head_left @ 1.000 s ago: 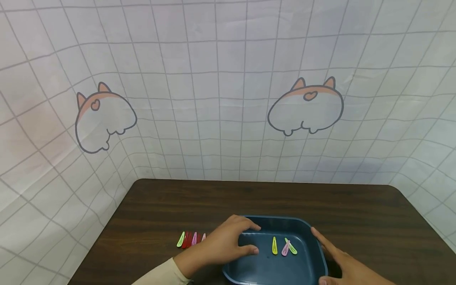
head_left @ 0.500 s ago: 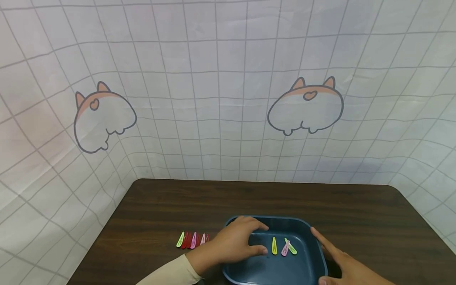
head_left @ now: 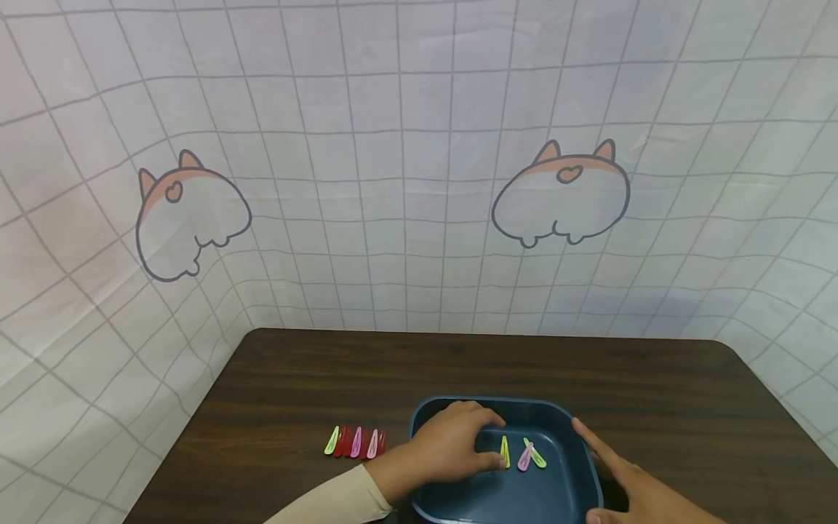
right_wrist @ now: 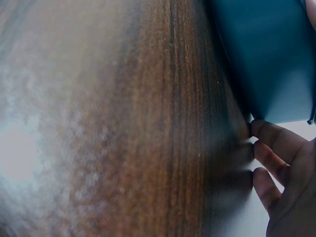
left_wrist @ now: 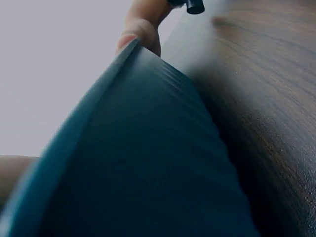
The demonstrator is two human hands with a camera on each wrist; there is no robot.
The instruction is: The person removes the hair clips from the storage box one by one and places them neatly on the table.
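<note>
A dark blue tray (head_left: 585,466) sits near the table's front edge. A yellow hair clip (head_left: 505,451), a pink clip (head_left: 524,457) and a green clip (head_left: 535,455) lie on its floor. My left hand (head_left: 496,441) reaches over the tray's left rim with arched fingers, and its thumb tip touches the yellow clip. My right hand (head_left: 615,473) lies with straight fingers along the tray's right outer wall, thumb at the front corner. The left wrist view is filled by the tray wall (left_wrist: 148,163). In the right wrist view my fingers (right_wrist: 271,163) lie beside the tray wall (right_wrist: 266,54).
A row of several hair clips (head_left: 356,442), green, red and pink, lies on the dark wooden table (head_left: 294,386) just left of the tray. A white grid-patterned cloth (head_left: 406,182) hangs behind and on both sides of the table.
My left hand has slid to the right, further into the tray, until its thumb reached the yellow clip. More of the clip row on the table now shows. The right hand has stayed put.
</note>
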